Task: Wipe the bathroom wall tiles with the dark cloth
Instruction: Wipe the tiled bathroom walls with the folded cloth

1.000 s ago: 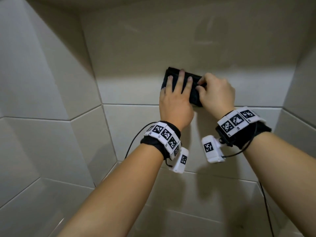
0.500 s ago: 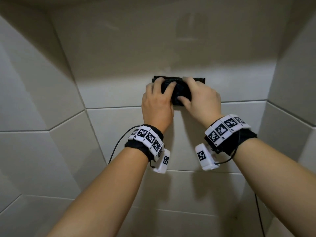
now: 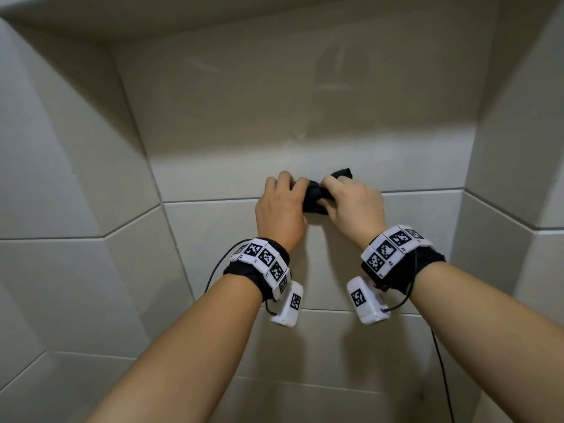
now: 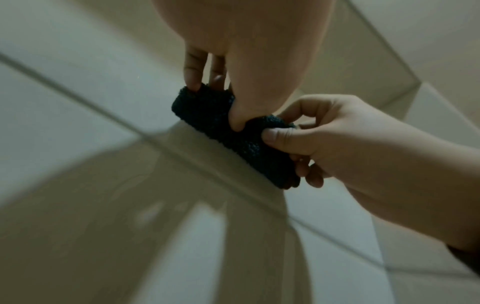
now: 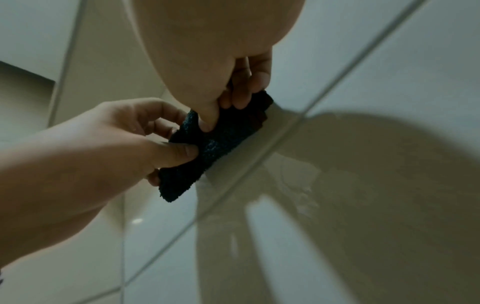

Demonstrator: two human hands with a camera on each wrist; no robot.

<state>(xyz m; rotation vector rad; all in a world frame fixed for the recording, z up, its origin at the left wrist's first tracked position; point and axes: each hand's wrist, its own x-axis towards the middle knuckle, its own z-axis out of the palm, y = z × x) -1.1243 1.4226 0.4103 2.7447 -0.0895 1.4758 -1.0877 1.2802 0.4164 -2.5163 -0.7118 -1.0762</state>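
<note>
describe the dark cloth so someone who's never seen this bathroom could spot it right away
Find the pale tiled back wall of the recess and its horizontal grout line. There the left hand and right hand both grip the dark cloth, the only black, nubbly thing on the tiles.

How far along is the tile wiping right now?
Done: faint smear marks on the wall tiles hint at some wiping. In hand: the left hand and right hand both grip the dark cloth, bunched against the wall at a grout line. Left: apparently most surrounding tiles.
</note>
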